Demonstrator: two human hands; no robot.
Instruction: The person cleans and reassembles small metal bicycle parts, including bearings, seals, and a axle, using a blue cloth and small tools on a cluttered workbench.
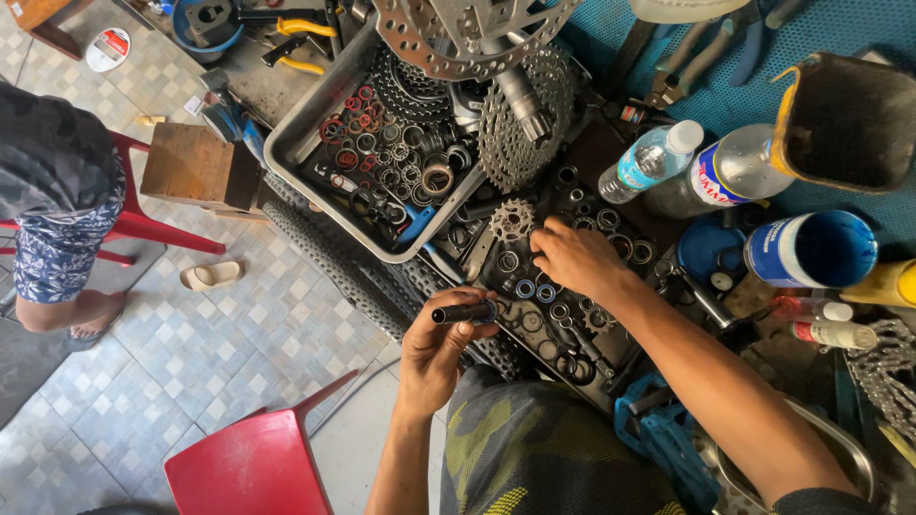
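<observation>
At far left, another person sits on a red chair (143, 224) over the tiled floor (239, 324), with a pale sandal (212, 276) lying beside the chair leg; a wooden block (196, 167) stands just right of it, and a second red chair (253, 467) sits at the lower edge. Next comes a grey metal tray (315, 114) filled with small rings, seals and bearings, resting above a knobby black tyre (329, 253). The left hand (441, 345) is closed around a short black rod (465, 313), held level with one end pointing left, just above the person's knee. Above it a large toothed cassette (523, 119) lies near a small sprocket (512, 219). The right hand (572, 259) rests palm down on a dark tray of bearings (553, 329), fingers bent and fingertips touching the loose rings; whether anything is pinched between them cannot be told. The two hands are apart, the left lower and nearer the body. Further right lie two clear plastic bottles (654, 157), a blue open can (811, 250), a black bucket (844, 119), and a length of chain (883, 372) at the edge.
</observation>
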